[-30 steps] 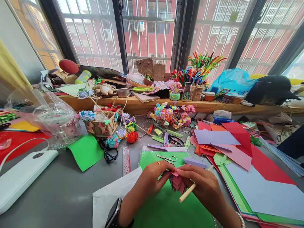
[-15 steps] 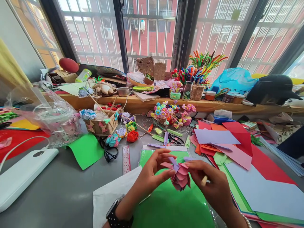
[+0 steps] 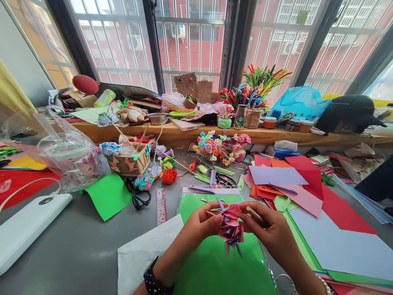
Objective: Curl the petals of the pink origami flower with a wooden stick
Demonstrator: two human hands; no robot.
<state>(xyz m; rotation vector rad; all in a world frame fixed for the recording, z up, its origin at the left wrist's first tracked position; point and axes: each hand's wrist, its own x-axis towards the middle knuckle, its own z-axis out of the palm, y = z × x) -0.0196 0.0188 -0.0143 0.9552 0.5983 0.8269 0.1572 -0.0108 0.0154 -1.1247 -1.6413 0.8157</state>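
Paper flower (image 3: pixel 231 226) sits between my hands, long axis pointing down. Left hand (image 3: pixel 201 226) fingers pinch its side; right hand (image 3: pixel 272 231) fingers grip wooden stick (image 3: pixel 254 214).

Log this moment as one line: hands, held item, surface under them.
left hand: grips paper flower | right hand: grips flower and wooden stick | under: green sheet, grey table

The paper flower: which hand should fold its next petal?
Probably the left hand. Its fingertips pinch the paper flower at the petals, with nothing else in its grip. The right hand also touches the flower but has a wooden stick between its fingers, so it is less free.
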